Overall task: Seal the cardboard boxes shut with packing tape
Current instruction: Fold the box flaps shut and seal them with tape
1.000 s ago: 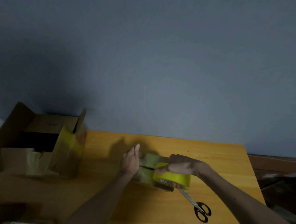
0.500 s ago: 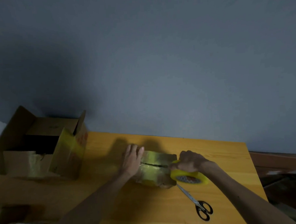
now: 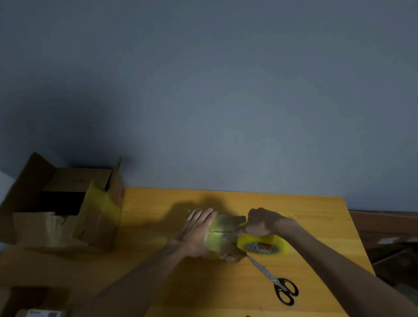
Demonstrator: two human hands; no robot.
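We have the small cardboard box (image 3: pixel 225 238) lying near the middle of the counter (image 3: pixel 303 216), and we take it as our landmark. Our left hand (image 3: pixel 197 231) lies flat and open across the box's left end, fingers extended and pressing down, gripping nothing. Our right hand (image 3: pixel 261 224) is curled closed over the top of the yellow tape roll (image 3: pixel 263 245), which sits tight against the box's right end, with tape apparently stretched across the box top.

The chief risk, as we judge it, is the tape wrinkling or drifting off the flap seam if the roll is pulled at an angle. The box looks light, so it could also slide or tip toward the roll should the left hand ease its pressure. The scissors (image 3: pixel 275 279) lie just in front of the box's right corner, blades pointing toward it; reaching for them means one hand must let go, and the taut strip could fold back onto itself.

Both forearms come in low from the near edge, converging on the box. A larger open box (image 3: pixel 60 209) stands well to the left of it, unsealed.
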